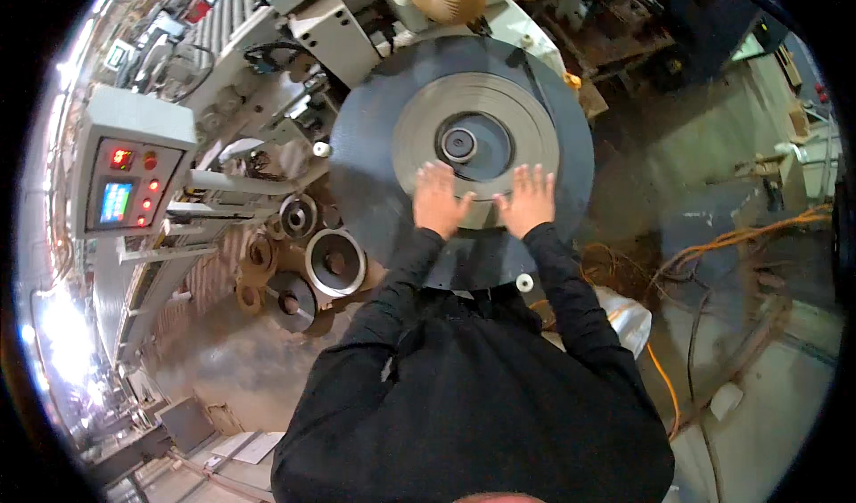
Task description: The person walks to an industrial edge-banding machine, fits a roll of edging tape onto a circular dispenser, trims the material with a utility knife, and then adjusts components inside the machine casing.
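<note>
A large dark grey round table (pixel 370 155) fills the middle of the view. On it lies a flat wound roll of grey-beige strip (pixel 481 91) with a wide open core. Inside that core stands a small round hub (pixel 459 144), left of the core's middle. My left hand (pixel 437 202) rests palm down on the roll's near left side, fingers stretched forward. On the near right side my right hand (pixel 530 202) lies the same way, thumb turned inward. Neither hand grips anything. The palms hide part of the roll's near edge.
At left stands a grey control box (pixel 134 128) with a lit screen and red lights. Several rolls and rings, among them a white-rimmed roll (pixel 335 262), lie on the floor at lower left. An orange cable (pixel 662 374) and a white plastic bag (pixel 631 323) are at right.
</note>
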Tool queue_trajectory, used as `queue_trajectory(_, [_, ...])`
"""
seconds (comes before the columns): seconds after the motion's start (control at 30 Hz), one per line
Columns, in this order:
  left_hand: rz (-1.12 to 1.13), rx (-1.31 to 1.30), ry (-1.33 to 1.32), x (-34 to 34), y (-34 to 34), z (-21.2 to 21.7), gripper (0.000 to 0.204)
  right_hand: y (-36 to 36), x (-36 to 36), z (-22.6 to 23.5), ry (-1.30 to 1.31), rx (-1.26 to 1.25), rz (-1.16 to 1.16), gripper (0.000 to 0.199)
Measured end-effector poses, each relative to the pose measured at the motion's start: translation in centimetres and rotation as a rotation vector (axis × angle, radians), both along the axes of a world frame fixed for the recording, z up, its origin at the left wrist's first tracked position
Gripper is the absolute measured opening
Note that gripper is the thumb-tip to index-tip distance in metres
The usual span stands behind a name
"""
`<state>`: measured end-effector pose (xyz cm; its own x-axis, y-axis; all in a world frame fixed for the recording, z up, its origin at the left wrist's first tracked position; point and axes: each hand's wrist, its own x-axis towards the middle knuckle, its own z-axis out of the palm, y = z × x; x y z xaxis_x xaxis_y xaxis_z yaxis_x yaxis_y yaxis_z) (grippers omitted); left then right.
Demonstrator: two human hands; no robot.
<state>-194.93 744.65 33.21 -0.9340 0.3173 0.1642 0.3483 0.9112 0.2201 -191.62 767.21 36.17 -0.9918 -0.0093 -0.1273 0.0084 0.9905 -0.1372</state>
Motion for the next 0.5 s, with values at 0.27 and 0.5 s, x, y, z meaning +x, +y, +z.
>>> queue_trajectory(0.27, [-0.109, -0.181, -0.102, 3.7, 3.0, 2.5, 0.092, 3.0, -2.6, -4.4, 0.111, 0.006, -0.058, 0.081])
queue_trajectory(0.5, [0.050, -0.162, 0.029, -2.4, -2.0, 1.0, 0.088, 1.2, -0.1, -0.8, 0.090, -0.087, 0.024, 0.074])
